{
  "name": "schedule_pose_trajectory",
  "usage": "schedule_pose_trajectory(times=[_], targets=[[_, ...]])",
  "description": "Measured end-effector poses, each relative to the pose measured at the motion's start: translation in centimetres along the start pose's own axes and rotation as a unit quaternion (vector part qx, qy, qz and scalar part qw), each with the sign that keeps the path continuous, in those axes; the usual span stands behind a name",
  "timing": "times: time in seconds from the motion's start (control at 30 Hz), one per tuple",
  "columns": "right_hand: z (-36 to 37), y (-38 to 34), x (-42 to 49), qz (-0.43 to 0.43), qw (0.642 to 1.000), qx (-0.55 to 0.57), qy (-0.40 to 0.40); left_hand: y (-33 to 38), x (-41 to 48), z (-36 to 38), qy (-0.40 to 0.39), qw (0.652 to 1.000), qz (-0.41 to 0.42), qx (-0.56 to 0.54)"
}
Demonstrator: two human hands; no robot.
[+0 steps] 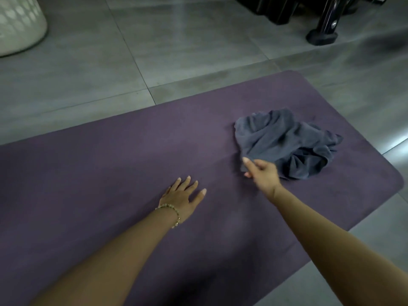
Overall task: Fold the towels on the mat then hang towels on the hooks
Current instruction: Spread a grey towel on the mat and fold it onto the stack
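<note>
— Look at the right fingers (245, 160). What have they got?
— Thumb and curled fingers pinch the near left edge of the crumpled slate-grey cloth towel (287, 142). The right hand (263, 174) sits low at that edge, and the bare arm reaches out from the lower right.
— And the other side?
— The left fingers (194, 184) are straight and a little spread, holding nothing. The left hand (182, 197) is palm down on the mat or just over it; I cannot tell whether it presses. A thin beaded gold bracelet (171, 214) circles that wrist.
— Where does the towel lie?
— In a rumpled heap on the right end of the long purple exercise mat (99, 173), near its short edge and well apart from the left hand. The mat lies flat on the grey tiled floor (88, 74).
— Anything else about?
— A white perforated plastic basket (19, 25) stands on the floor at the far left, well apart from the mat. At the far right, the black foot of a dark metal stand (322, 36) rests on the tiles.
</note>
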State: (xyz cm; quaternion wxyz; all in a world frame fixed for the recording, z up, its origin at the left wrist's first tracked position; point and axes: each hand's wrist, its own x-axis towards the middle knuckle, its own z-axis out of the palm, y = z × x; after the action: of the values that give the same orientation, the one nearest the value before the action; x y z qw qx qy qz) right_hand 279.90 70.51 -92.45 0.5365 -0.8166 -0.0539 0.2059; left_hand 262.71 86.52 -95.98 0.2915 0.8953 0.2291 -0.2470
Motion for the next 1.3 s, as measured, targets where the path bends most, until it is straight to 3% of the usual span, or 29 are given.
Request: schedule_pose_trajectory(times=[0.07, 0.1, 0.17, 0.2, 0.23, 0.3, 0.33, 0.37, 0.43, 0.5, 0.67, 0.87, 1.1, 1.3], targets=[[3.1, -1.9, -2.8, -0.029, 0.996, -0.002, -0.086, 0.4, 0.2, -1.3, 0.001, 0.992, -0.014, -0.123], [4.5, -2.4, -4.2, -0.04, 0.992, -0.002, -0.122, 0.8, 0.3, -2.3, 0.011, 0.972, -0.032, -0.232], [7.1, -2.5, -6.9, -0.042, 0.98, -0.001, -0.195, 0.7, 0.4, -4.0, -0.014, 0.87, -0.07, -0.487], [8.3, -2.5, -8.2, -0.037, 0.972, -0.003, -0.233, 0.4, -0.1, -4.9, -0.05, 0.817, -0.074, -0.57], [9.4, -2.5, -9.5, -0.029, 0.963, -0.004, -0.269, 0.0, -0.7, -5.5, -0.071, 0.794, -0.07, -0.6], [11.1, -2.8, -11.4, -0.009, 0.949, 0.002, -0.314, -1.2, -1.9, -5.7, -0.02, 0.829, -0.08, -0.553], [11.5, -3.2, -12.1, -0.001, 0.946, 0.005, -0.323, -2.0, -2.3, -5.5, 0.057, 0.854, -0.099, -0.508], [11.6, -3.9, -12.7, 0.005, 0.945, 0.008, -0.327, -2.8, -2.9, -5.3, 0.133, 0.86, -0.107, -0.481], [11.6, -5.2, -13.6, 0.006, 0.944, 0.017, -0.329, -3.5, -5.4, -6.2, 0.192, 0.849, -0.089, -0.484], [11.4, -6.7, -14.4, -0.012, 0.95, 0.028, -0.31, -4.1, -8.5, -7.5, 0.205, 0.852, -0.079, -0.475], [11.2, -12.0, -17.2, -0.075, 0.97, 0.033, -0.231, -6.2, -17.3, -13.1, 0.216, 0.902, 0.012, -0.373], [10.7, -23.5, -25.0, -0.125, 0.939, -0.005, -0.321, -6.2, -29.8, -21.1, 0.225, 0.93, 0.072, -0.281], [11.1, -35.8, -34.1, -0.198, 0.903, -0.031, -0.38, -5.4, -43.4, -28.6, 0.285, 0.895, 0.079, -0.334], [10.9, -43.2, -41.1, -0.232, 0.875, 0.037, -0.424, -3.3, -53.9, -32.9, 0.342, 0.867, 0.132, -0.338]])
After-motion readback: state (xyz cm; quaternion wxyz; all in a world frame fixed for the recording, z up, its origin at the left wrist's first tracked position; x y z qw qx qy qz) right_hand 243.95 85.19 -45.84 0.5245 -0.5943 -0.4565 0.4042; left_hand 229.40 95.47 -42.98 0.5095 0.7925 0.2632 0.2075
